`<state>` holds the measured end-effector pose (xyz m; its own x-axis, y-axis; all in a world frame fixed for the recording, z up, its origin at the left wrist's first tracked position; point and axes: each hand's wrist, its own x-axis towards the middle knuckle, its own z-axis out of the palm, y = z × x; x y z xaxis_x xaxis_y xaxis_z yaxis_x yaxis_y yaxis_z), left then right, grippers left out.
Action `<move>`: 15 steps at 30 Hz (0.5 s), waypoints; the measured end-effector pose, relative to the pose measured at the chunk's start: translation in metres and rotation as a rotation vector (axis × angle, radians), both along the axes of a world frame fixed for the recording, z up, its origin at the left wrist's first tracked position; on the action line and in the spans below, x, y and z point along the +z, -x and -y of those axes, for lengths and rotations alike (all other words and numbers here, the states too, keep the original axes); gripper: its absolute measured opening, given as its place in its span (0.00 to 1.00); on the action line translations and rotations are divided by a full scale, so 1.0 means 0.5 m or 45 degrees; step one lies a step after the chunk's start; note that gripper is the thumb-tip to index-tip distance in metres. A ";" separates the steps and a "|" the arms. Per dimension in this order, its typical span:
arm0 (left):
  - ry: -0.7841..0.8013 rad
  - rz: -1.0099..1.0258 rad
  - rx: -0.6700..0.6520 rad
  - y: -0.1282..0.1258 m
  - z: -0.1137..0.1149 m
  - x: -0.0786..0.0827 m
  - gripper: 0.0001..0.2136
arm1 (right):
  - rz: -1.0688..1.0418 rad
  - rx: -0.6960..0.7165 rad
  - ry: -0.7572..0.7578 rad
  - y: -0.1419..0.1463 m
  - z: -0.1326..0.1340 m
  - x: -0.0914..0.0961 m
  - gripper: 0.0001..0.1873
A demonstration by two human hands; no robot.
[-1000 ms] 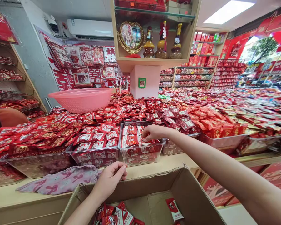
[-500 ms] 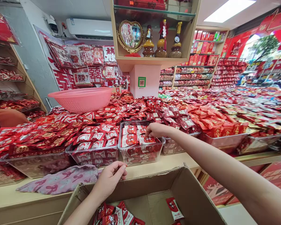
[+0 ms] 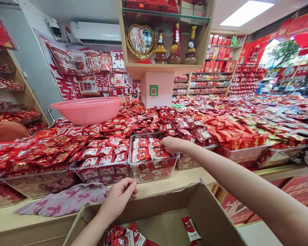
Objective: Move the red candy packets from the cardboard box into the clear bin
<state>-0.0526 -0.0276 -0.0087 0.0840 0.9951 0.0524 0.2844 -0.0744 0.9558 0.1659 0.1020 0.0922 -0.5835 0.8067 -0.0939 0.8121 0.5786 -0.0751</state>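
Note:
My right hand reaches over a clear plastic bin filled with red and white snack packets; its fingers are curled down onto the packets at the bin's far right corner. My left hand rests with fingers curled on the back rim of an open cardboard box in front of me. More of the same red and white packets lie inside the box, and one loose packet lies on its floor.
A wide counter holds several clear bins heaped with red packets. A pink basket sits on the heap at left. A pink patterned cloth lies on the counter edge. Shelves line the walls, and a person's shoulder shows at far left.
My right hand has shifted a little farther back and to the right along the packets in the bin. My left hand has stayed on the box rim.

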 end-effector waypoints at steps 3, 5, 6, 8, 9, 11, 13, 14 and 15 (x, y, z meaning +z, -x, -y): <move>0.007 0.005 0.001 0.000 0.000 0.001 0.10 | -0.027 0.001 -0.045 -0.003 0.003 -0.002 0.21; 0.005 0.010 0.004 0.001 0.000 -0.001 0.10 | -0.051 0.013 -0.066 -0.003 0.003 -0.004 0.21; 0.003 0.011 0.004 0.001 -0.001 -0.002 0.10 | -0.066 0.020 -0.078 -0.004 0.004 -0.004 0.20; 0.002 0.012 0.000 0.003 -0.001 -0.004 0.10 | -0.105 0.032 -0.118 -0.007 0.013 0.006 0.17; 0.001 0.013 -0.002 0.004 -0.002 -0.004 0.10 | -0.125 0.032 -0.155 -0.010 0.024 0.015 0.16; 0.001 0.013 -0.008 0.004 -0.001 -0.004 0.10 | -0.215 0.090 -0.174 -0.014 0.063 0.038 0.14; -0.002 0.007 -0.012 0.004 -0.001 -0.003 0.10 | -0.336 0.324 0.065 -0.011 0.119 0.048 0.13; -0.005 0.000 -0.012 0.004 -0.001 -0.003 0.10 | -0.373 0.490 0.296 -0.003 0.151 0.040 0.12; -0.006 -0.010 -0.009 0.003 -0.001 -0.002 0.10 | -0.357 0.654 0.559 0.009 0.182 0.019 0.11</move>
<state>-0.0540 -0.0273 -0.0096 0.0917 0.9942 0.0566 0.2916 -0.0812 0.9531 0.1612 0.0110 0.1020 -0.9277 0.3472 -0.1374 0.3627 0.7502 -0.5529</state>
